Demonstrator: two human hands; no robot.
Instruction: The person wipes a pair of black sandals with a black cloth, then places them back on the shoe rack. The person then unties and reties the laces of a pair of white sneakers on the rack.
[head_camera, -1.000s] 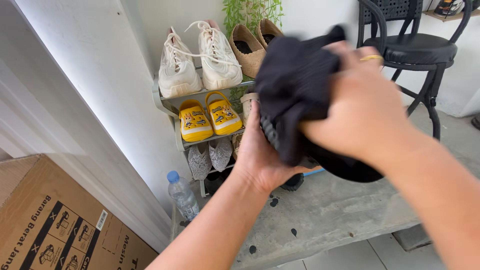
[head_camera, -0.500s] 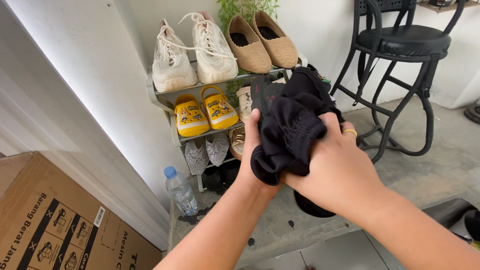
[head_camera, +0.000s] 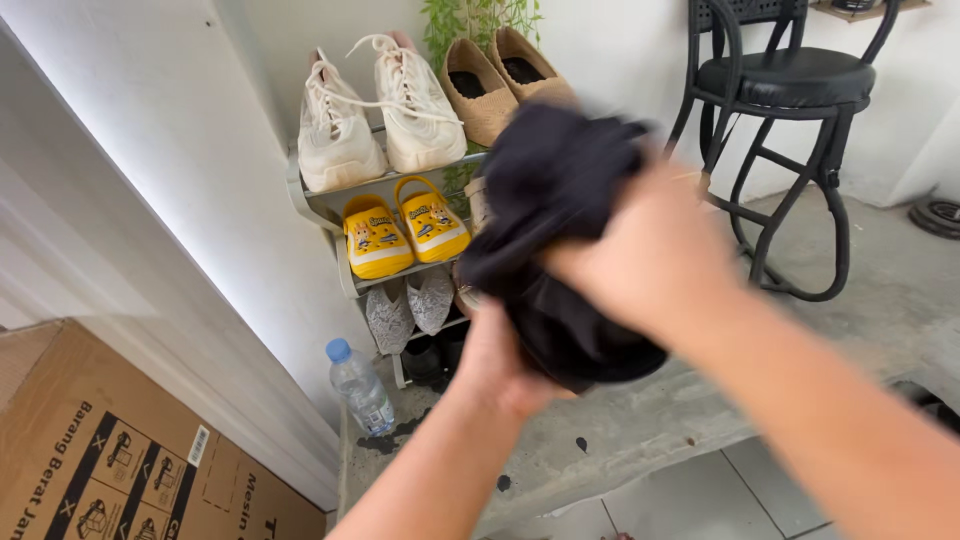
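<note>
Black cloth (head_camera: 560, 190) bunched in both hands' grip — rack (head_camera: 318, 205) behind holds 2 white sneakers (head_camera: 375, 115), 2 yellow clogs (head_camera: 405, 232).

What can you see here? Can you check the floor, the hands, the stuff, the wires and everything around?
Surface: grey concrete floor with dark spots; tiles nearer the camera.
Job's things: black cloth bunched over a dark shoe.
Clutter: shoe rack with white sneakers, tan slip-ons, yellow clogs; bottle; cardboard box.
Grippers: left hand under the shoe; right hand pressing the cloth, blurred.
Cables: nothing seen.
Surroundings: white wall, black stool, green plant.
</note>
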